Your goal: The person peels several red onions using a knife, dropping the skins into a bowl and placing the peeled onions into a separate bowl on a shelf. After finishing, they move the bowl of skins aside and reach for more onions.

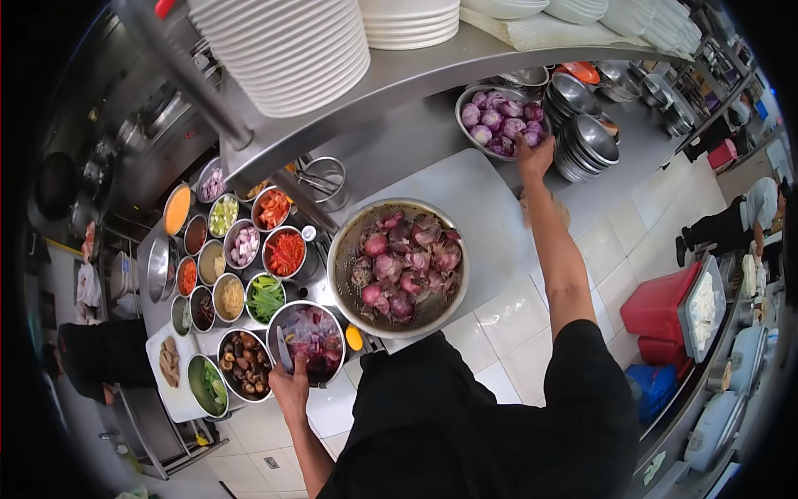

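My left hand [291, 387] grips a knife [284, 349] whose blade rests at the rim of a steel bowl of sliced purple onion [312, 337]. My right hand [534, 156] reaches far out into a steel bowl of peeled purple onions [499, 121], its fingers closed around one onion at the near rim. Between the two hands stands a large steel bowl [399, 266] filled with red onions and loose skins. It sits partly on a white cutting board [474, 195].
Several small steel bowls of chopped vegetables [249, 258] crowd the counter at the left. A shelf overhead carries stacks of white plates [291, 50]. Stacked steel bowls [586, 141] stand beside the peeled onions. A red bin [657, 308] and another person [752, 216] are at the right.
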### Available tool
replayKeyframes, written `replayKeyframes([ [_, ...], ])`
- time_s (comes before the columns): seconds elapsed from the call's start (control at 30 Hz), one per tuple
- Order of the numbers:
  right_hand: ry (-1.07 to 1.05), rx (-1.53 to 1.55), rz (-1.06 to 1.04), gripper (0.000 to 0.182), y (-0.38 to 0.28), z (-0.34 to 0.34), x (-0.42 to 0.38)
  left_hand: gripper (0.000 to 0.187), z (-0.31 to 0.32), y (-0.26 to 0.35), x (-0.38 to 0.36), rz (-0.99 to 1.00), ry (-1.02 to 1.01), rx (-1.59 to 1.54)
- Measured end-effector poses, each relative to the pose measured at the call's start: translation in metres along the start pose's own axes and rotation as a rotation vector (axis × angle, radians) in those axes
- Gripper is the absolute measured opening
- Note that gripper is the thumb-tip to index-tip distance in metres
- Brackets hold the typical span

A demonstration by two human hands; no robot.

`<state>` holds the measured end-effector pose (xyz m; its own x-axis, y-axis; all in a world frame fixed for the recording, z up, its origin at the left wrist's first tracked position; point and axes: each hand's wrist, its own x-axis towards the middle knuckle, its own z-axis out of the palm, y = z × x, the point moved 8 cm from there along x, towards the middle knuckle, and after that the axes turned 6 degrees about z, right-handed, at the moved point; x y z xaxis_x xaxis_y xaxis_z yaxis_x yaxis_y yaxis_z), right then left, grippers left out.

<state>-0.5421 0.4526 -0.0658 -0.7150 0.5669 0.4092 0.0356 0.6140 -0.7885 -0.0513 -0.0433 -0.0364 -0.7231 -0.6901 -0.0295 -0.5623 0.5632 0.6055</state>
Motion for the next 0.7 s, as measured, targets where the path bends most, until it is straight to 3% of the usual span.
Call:
replayKeyframes([
  [0.03, -0.008, -0.036, -0.09, 0.058, -0.004, 0.004, 0.003, 0.041, 0.003, -0.001, -0.001, -0.004, -0.002, 0.007],
  [0.07, -0.143, -0.172, 0.046, 0.057, 0.012, 0.018, 0.004, 0.042, 0.005, -0.002, -0.003, -0.01, -0.007, 0.015],
  [0.17, -0.126, -0.272, -0.094, 0.059, 0.028, 0.04, 0.001, 0.045, 0.01, -0.008, -0.005, -0.031, -0.004, -0.018],
  [0.27, 0.092, -0.069, -0.038, 0.055, 0.051, 0.034, 0.009, 0.047, 0.006, 0.0, -0.009, -0.018, 0.055, -0.112],
  [0.37, 0.25, -0.115, 0.431, 0.051, 0.092, 0.035, 0.018, 0.048, 0.001, -0.011, -0.009, -0.12, 0.041, -0.118],
  [0.4, 0.195, -0.193, 0.701, 0.046, 0.095, 0.034, 0.021, 0.048, -0.001, -0.016, -0.008, -0.136, 0.045, -0.125],
  [0.5, -0.333, 0.557, 1.037, 0.042, 0.106, 0.067, 0.005, 0.047, -0.002, -0.02, -0.005, -0.116, 0.078, -0.135],
  [0.53, -0.499, 0.683, 1.058, 0.038, 0.113, 0.08, -0.001, 0.047, -0.003, -0.02, -0.005, -0.114, 0.079, -0.134],
  [0.7, -0.767, 0.58, 1.083, 0.039, 0.124, 0.096, 0.003, 0.046, 0.005, -0.023, -0.009, -0.145, 0.043, -0.084],
])
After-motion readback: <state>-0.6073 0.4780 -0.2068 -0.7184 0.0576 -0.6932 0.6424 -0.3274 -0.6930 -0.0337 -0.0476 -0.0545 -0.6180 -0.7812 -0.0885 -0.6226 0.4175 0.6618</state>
